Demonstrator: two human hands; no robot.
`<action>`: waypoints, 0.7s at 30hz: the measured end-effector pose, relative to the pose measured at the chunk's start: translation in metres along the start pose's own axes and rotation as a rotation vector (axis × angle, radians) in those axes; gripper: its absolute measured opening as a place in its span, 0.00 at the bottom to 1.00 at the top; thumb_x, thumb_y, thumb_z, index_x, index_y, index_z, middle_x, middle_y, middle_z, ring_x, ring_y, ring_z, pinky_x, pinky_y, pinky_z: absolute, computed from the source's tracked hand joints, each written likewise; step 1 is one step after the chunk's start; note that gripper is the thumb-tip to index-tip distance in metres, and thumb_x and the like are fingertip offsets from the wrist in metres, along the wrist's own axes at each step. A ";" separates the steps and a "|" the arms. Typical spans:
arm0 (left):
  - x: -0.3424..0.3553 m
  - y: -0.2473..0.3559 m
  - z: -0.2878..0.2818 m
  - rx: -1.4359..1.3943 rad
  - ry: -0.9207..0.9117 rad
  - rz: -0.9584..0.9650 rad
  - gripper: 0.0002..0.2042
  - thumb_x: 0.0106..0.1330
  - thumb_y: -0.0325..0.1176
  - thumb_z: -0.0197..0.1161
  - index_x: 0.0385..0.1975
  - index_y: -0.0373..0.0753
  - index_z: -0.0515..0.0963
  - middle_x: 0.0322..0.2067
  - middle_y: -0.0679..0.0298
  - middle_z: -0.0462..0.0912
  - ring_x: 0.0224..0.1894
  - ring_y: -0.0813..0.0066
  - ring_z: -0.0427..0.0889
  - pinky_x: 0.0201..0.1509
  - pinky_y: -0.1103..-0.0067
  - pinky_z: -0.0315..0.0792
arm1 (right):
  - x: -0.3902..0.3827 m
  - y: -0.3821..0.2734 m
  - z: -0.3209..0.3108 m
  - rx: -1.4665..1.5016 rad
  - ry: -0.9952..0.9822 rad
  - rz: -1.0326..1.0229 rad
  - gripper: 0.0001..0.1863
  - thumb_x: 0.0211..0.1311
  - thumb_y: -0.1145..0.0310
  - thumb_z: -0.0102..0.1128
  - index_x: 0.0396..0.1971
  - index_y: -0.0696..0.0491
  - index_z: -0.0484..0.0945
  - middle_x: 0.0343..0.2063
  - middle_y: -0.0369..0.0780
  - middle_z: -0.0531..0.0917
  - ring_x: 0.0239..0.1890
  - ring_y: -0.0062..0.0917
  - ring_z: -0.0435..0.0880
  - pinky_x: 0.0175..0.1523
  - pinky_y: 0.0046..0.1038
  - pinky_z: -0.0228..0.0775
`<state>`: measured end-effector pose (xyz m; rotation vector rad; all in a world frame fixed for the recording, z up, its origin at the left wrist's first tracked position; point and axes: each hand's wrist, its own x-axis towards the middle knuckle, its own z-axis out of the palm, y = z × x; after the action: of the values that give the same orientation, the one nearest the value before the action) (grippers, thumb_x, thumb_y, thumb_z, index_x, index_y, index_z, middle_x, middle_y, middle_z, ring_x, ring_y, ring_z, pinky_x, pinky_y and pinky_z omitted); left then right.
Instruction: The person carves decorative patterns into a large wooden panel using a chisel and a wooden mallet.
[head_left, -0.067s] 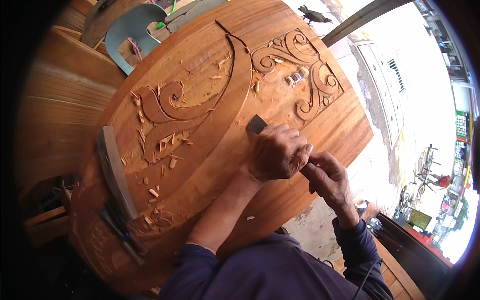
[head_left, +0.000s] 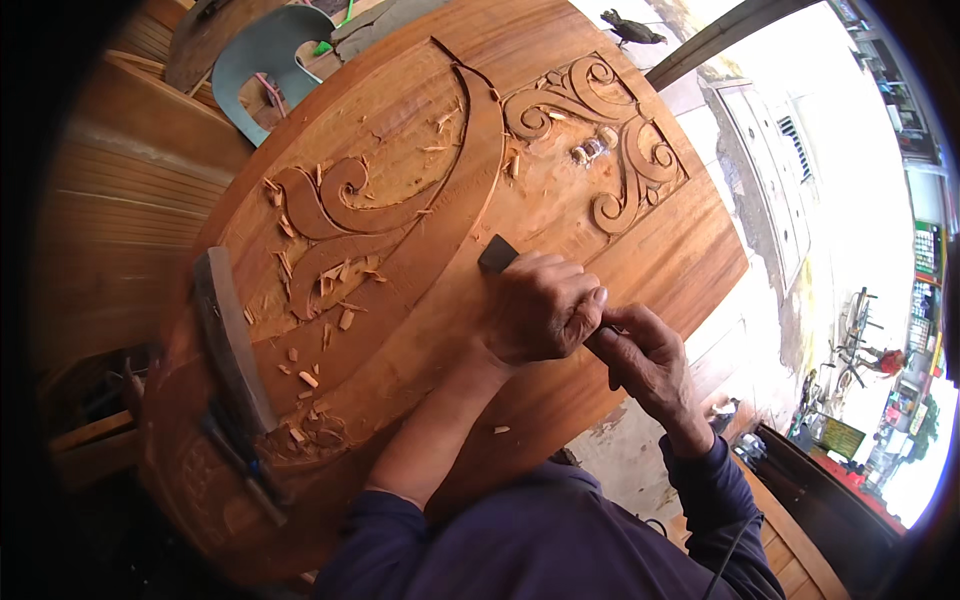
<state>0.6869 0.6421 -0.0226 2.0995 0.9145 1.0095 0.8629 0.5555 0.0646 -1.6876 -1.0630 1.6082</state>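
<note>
A wide, dark flat chisel point(head_left: 497, 254) lies low over the reddish-brown carved wooden panel point(head_left: 690, 235), its blade pointing to the upper left. My left hand point(head_left: 548, 308) is wrapped round the chisel just behind the blade, knuckles up. Behind it, my right hand point(head_left: 650, 365) grips the handle end, most of which the fingers hide. Raised scroll carving point(head_left: 360, 215) covers the panel's left part, and a smaller scroll corner point(head_left: 640, 150) sits at the upper right. The blade rests on or just above the smooth band between them; exact contact cannot be made out.
Wood chips point(head_left: 325, 285) litter the carving. A long curved wooden piece point(head_left: 230, 340) and dark-handled tools point(head_left: 245, 465) lie on the panel's left side. A small shiny object point(head_left: 592, 150) sits inside the scroll corner. Beyond are a blue-grey chair point(head_left: 235, 75) and a black bird point(head_left: 632, 30).
Both hands have slid slightly left with the chisel, and its blade has shifted left along the panel. The grip looks the same.
</note>
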 end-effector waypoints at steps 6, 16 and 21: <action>-0.007 -0.008 -0.009 -0.088 0.066 0.001 0.16 0.68 0.39 0.53 0.18 0.42 0.76 0.16 0.60 0.76 0.21 0.55 0.77 0.30 0.62 0.70 | -0.007 -0.036 0.019 -0.058 -0.011 0.169 0.19 0.80 0.57 0.63 0.55 0.58 0.83 0.39 0.41 0.89 0.31 0.21 0.85 0.36 0.25 0.76; -0.006 -0.008 -0.004 -0.123 0.118 -0.011 0.14 0.64 0.36 0.58 0.14 0.43 0.73 0.14 0.60 0.74 0.18 0.57 0.77 0.25 0.66 0.67 | -0.019 -0.015 -0.018 -0.288 0.302 -0.764 0.30 0.82 0.48 0.47 0.41 0.60 0.88 0.46 0.51 0.89 0.52 0.42 0.87 0.60 0.44 0.77; 0.000 -0.014 -0.001 -0.079 0.160 0.007 0.14 0.64 0.35 0.57 0.14 0.43 0.73 0.14 0.60 0.74 0.18 0.57 0.77 0.26 0.66 0.67 | 0.012 -0.012 0.011 -0.267 0.198 -0.706 0.25 0.78 0.55 0.48 0.31 0.58 0.86 0.40 0.48 0.90 0.51 0.43 0.87 0.59 0.42 0.77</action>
<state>0.6814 0.6501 -0.0331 1.9794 0.9297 1.2118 0.8496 0.5700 0.0669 -1.3547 -1.5877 0.8627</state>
